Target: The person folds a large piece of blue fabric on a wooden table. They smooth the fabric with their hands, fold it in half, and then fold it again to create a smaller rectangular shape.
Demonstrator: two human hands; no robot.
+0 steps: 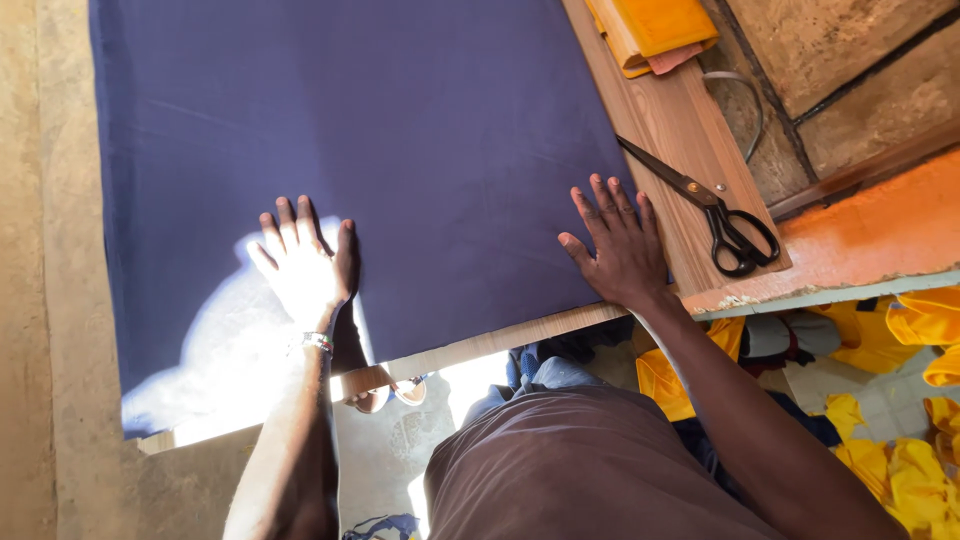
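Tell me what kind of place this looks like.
Probably a tailoring or sewing workshop. Both hands, left hand and right hand, lie flat on blue cloth spread over a wooden table, with black scissors beside it and yellow fabric heaped below.

Black-handled scissors (pixel 722 215) lie on the bare strip of the wooden table (pixel 668 125), blades pointing to the far left. At the table's far end sits a folded yellow cloth (pixel 655 28) with a pinkish piece beneath it. A grey cord (pixel 748 100) loops beside the table on the right. Near and to the right, crumpled yellow garments (pixel 915 400) are heaped on the floor by an orange-painted ledge (pixel 880 228).
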